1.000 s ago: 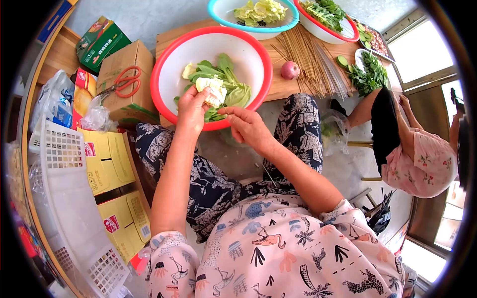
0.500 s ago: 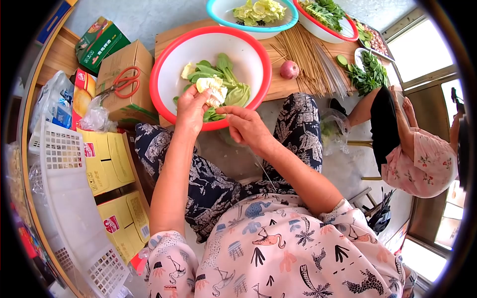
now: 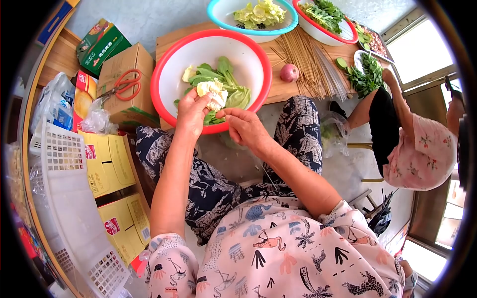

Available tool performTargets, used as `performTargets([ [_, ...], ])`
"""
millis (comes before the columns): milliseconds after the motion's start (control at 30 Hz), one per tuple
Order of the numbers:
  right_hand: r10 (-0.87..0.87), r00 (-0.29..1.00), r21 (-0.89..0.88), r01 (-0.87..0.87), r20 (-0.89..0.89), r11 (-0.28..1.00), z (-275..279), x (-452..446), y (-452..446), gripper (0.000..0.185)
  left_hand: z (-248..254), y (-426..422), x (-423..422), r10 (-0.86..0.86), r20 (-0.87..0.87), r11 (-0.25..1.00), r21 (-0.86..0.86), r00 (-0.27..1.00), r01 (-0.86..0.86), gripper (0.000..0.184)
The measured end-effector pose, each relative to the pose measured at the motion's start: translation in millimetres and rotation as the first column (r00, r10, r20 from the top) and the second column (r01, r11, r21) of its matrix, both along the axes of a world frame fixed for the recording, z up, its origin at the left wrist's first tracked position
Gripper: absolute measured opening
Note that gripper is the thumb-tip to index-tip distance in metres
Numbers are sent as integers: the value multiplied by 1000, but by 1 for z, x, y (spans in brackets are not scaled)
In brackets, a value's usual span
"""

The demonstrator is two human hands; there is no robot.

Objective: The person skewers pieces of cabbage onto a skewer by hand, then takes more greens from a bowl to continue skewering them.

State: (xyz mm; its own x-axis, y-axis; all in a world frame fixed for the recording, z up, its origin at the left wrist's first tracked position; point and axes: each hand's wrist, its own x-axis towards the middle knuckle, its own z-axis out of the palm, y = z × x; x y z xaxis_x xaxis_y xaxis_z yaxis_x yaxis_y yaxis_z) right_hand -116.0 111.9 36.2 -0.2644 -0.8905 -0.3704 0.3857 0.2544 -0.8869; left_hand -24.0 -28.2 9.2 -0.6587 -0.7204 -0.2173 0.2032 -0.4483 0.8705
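Over the red-rimmed basin (image 3: 267, 74), my left hand (image 3: 192, 111) pinches a cabbage leaf (image 3: 215, 93), fingers nearly closed. My right hand (image 3: 248, 130) curls tightly over the basin's near rim; I can't tell if it grips anything. Bok choy (image 3: 238, 98) lies inside the basin.

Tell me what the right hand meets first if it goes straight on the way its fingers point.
The right hand would probably meet the pale leaf piece held in the left hand, though depth is unclear.
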Motion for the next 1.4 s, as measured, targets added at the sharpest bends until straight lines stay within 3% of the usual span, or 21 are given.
performTargets([
  [233, -1, 999, -60, -2, -49, 998, -11, -3, -3, 19, 2, 3, -1, 0, 34, 1000, 6, 999, 0, 21],
  [400, 51, 995, -102, -60, -84, 993, -12, -10, 2, 19, 7, 1, 2, 32, -82, 988, 153, 996, -19, 25],
  [833, 86, 990, -128, -100, -108, 987, -24, -16, 6, 19, 2, 3, 3, 83, -17, 992, 100, 996, -81, 24],
  [1400, 70, 994, -132, -81, -83, 988, -27, -16, 4, 18, 7, 3, 6, 28, -3, 994, 107, 1000, -27, 25],
])
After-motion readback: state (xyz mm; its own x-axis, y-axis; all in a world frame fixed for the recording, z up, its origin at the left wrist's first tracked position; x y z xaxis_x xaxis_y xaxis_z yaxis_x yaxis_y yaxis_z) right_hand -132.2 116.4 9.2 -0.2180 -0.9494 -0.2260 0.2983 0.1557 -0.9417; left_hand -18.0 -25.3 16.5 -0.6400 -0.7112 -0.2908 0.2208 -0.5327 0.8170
